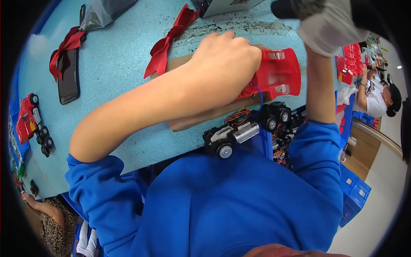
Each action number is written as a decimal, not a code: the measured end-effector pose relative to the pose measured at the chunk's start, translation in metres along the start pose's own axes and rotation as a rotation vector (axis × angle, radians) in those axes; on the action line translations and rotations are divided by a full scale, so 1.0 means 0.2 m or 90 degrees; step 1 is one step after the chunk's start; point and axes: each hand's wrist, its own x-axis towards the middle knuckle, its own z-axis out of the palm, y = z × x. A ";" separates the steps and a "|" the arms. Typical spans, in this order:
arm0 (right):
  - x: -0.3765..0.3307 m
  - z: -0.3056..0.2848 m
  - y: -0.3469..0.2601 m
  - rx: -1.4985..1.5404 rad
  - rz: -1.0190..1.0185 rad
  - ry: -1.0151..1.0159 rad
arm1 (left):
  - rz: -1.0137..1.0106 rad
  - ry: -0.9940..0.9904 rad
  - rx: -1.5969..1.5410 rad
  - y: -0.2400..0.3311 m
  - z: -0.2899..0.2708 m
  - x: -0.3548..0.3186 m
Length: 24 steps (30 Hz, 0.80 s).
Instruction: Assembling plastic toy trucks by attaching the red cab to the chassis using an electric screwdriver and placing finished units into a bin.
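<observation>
My left hand [229,60] is closed over a red plastic toy truck body [280,73], its fingers curled at the body's left part. The body rests on a brown cardboard piece [182,122]. A thin blue wire runs from it to a black toy truck chassis [242,128] with wheels, silver tanks and coloured wires, lying at the table's near edge. Raised at the upper right, my right hand [332,30] wears a white glove and is wrapped round a black handheld tool [284,8], blurred and partly cut off by the view's edge.
Red ribbons [171,40] lie by the cardboard and over a black phone [68,79]. A finished-looking red toy truck [32,124] stands at left. A grey box [229,6] sits at the back. Co-workers sit left and right; blue crates [355,192] stand at right.
</observation>
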 end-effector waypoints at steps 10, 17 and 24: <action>0.20 -0.42 -0.56 0.312 0.367 -0.107 | -0.012 -0.078 -0.132 -0.04 -0.02 0.03; 0.03 -0.48 -0.55 0.289 0.388 -0.378 | -0.066 -0.117 0.032 0.07 -0.05 0.02; -0.14 -0.41 -0.49 0.302 0.421 -0.299 | -0.064 -0.133 0.057 0.06 -0.05 0.03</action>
